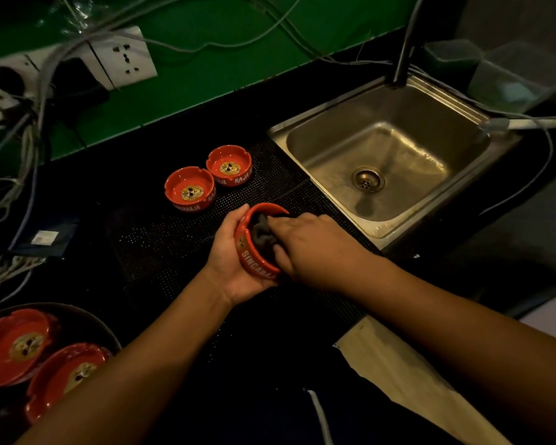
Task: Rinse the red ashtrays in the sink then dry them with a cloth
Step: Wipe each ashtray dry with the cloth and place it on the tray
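My left hand (230,252) grips a red ashtray (254,261) by its side, tilted over the black dotted mat (161,245). My right hand (315,248) presses a dark cloth (262,234) into the ashtray's bowl, fingers curled on the cloth. Two more red ashtrays (189,189) (229,166) stand upright on the mat farther back. Another two red ashtrays (16,346) (65,377) lie in a dark tray (93,319) at the lower left. The steel sink (376,168) is to the right, with no water running.
A tap pipe (403,56) rises behind the sink. Wall sockets (122,57) and tangled cables (29,130) hang on the green wall at the left. A clear container (520,78) stands at the far right. A small card (45,237) lies on the dark counter.
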The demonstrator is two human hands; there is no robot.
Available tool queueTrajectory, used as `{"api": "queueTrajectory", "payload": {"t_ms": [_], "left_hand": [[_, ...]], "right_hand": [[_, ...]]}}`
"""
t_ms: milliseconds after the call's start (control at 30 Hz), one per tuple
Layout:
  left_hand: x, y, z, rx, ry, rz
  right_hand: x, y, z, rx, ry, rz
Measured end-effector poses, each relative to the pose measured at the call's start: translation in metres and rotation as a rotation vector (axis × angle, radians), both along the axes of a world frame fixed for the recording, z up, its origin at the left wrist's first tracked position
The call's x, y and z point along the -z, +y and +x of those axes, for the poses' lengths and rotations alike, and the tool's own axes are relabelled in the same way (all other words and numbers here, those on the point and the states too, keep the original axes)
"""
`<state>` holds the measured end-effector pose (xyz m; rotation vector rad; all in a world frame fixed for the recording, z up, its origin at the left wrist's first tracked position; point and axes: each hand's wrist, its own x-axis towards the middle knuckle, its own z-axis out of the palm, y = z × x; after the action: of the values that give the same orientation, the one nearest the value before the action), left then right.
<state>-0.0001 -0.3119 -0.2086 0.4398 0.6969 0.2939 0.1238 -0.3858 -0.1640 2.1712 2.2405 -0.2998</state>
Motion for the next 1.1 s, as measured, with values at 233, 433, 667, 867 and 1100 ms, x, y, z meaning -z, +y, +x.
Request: {"api": "queueTrajectory", "payload": {"t_ms": [233,433,667,867,1100], "left_hand": [[0.006,-0.005,0.006,-0.052,-0.004,0.026],[-0.006,-0.005,0.023,-0.127,-0.006,0.151],[-0.006,0.004,0.015,-0.113,0.028,0.096],[-0.010,0.008,0.002,0.024,0.056,0.097],[-0.021,0.007,0.012,0.088,0.051,0.064]], "right_hand": [[0.003,-0.007,0.008,0.126,0.569,-0.134],[0.013,0.010,-0.005,0.559,1.219,0.211],[0.000,0.002,0.003,0.231,1.196,-0.071],[-0.005,-0.003,0.027,-0.019,-0.077,-0.037],[0.006,0.005,0.030,-0.165,0.192,0.302]]}}
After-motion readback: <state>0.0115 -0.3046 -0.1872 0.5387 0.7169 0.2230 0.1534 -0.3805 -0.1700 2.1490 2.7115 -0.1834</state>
